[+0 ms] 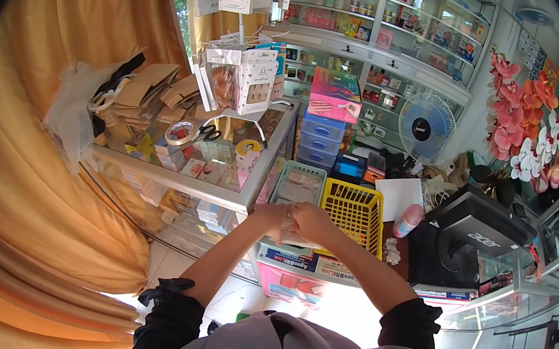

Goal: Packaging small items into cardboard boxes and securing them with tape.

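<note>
My left hand (270, 220) and my right hand (311, 223) meet over the near end of a pale green plastic basket (276, 185). Their fingers curl inward on a clear-wrapped packet (297, 238), which they partly cover. Similar packets (305, 179) lie in rows farther back in the same basket. Close by my right wrist stands a yellow plastic basket (352, 206) with slatted sides and small items at its bottom. The contents of the packets are too blurred to tell.
A glass display counter (249, 197) on the left bears a tape roll (181, 133), scissors (210, 133) and paper bags (148, 81). Blue drawers (320, 142) hold up a colourful box (335, 94). To the right are a pink bottle (408, 219), an Acer monitor (481, 224) and a fan (425, 128).
</note>
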A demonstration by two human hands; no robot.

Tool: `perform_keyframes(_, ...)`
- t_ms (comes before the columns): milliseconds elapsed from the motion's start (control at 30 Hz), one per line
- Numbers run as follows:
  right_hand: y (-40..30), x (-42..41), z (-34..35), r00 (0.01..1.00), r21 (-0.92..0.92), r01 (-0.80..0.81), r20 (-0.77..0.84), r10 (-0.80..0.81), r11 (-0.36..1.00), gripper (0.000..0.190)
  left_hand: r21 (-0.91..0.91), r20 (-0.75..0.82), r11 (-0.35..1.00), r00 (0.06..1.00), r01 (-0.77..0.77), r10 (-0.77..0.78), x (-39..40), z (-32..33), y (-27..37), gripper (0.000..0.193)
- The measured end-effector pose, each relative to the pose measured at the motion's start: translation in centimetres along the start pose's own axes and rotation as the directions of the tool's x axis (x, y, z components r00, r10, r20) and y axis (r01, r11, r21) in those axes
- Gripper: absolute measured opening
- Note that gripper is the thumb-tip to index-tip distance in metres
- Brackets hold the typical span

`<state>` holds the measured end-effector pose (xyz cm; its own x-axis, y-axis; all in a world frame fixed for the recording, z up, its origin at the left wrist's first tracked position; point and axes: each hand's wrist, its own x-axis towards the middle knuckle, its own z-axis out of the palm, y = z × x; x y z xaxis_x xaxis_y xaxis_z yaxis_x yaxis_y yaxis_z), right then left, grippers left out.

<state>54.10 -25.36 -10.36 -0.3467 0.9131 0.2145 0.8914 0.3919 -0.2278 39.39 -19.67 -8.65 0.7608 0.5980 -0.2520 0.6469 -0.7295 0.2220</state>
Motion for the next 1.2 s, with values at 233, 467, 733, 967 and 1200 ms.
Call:
perform_keyframes(233, 0.1, 0.2, 0.1, 1.000, 0.074, 0.019, 0.012, -0.020, 0.997, 0.024, 0.011, 0.195, 0.953, 0.935, -0.303, 0.296, 1.4, 1.8, -2.0, 0.066)
perform_keyframes(467, 0.9, 0.3, -0.6, 0.995, 0.238, -0.072, 0.086, 0.053, 0.969, 0.025, -0.019, 0.184, 1.000, 0.982, -0.025, 0.028, 0.5, 2.0, -1.2, 0.070)
perform_keyframes(733, 1.3, 0.4, -0.2, 0.992, 0.254, -0.125, 0.039, 0.119, 0.959, 0.020, -0.158, -0.118, 0.967, 0.976, -0.198, 0.180, 0.0, 3.1, -1.7, 0.067)
perform_keyframes(967, 4.8, 1.6, -0.6, 0.939, 0.526, -0.274, 0.327, 0.105, 0.805, 0.024, -0.162, -0.267, 0.973, 0.957, -0.165, 0.118, -0.3, 4.0, -1.8, 0.061)
perform_keyframes(1200, 9.7, 1.0, 1.7, 0.958, 0.823, -0.237, 0.111, 0.264, 0.516, 0.016, -0.035, -0.430, 0.986, 0.893, -0.162, 0.131, -1.4, 0.8, -0.3, 0.058)
